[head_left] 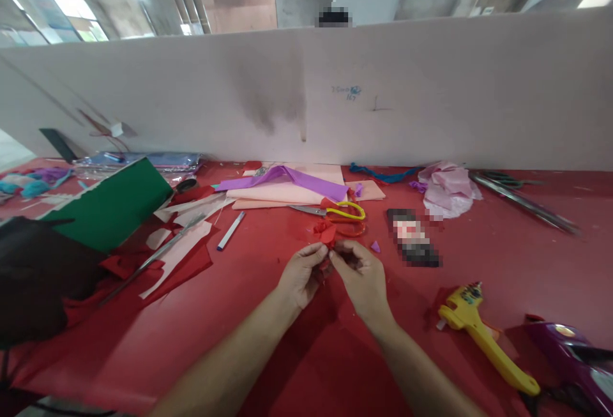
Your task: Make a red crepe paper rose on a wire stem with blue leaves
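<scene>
My left hand and my right hand meet over the red table, fingers pinched together on a small red crepe-paper piece that sticks up between them. Both hands are closed on it. Just beyond the hands lie yellow-handled scissors and a tiny purple scrap.
A purple paper strip lies on pink sheets. Green card, red paper scraps and a blue pen are to the left. A yellow glue gun and a purple tool sit right. A white partition closes the back.
</scene>
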Demonstrator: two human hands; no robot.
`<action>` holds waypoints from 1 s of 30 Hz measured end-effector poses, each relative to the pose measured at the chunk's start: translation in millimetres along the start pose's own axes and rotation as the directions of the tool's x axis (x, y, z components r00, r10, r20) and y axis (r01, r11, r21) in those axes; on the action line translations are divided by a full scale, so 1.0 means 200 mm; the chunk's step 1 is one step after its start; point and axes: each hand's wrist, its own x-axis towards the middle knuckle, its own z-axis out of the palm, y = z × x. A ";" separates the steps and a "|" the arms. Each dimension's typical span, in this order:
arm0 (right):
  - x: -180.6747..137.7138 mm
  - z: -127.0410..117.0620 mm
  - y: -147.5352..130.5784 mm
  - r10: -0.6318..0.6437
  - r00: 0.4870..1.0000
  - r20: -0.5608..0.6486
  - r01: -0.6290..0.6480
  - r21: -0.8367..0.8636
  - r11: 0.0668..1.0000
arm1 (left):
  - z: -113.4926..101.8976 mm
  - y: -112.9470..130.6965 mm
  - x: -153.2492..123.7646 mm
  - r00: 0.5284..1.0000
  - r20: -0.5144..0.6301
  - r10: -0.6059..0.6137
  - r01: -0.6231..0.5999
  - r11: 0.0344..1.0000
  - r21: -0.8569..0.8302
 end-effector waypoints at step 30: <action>-0.06 0.01 -0.03 -0.060 0.998 -0.013 0.061 0.153 0.986 | 0.03 0.01 -0.03 0.968 0.148 0.201 -0.224 0.961 0.160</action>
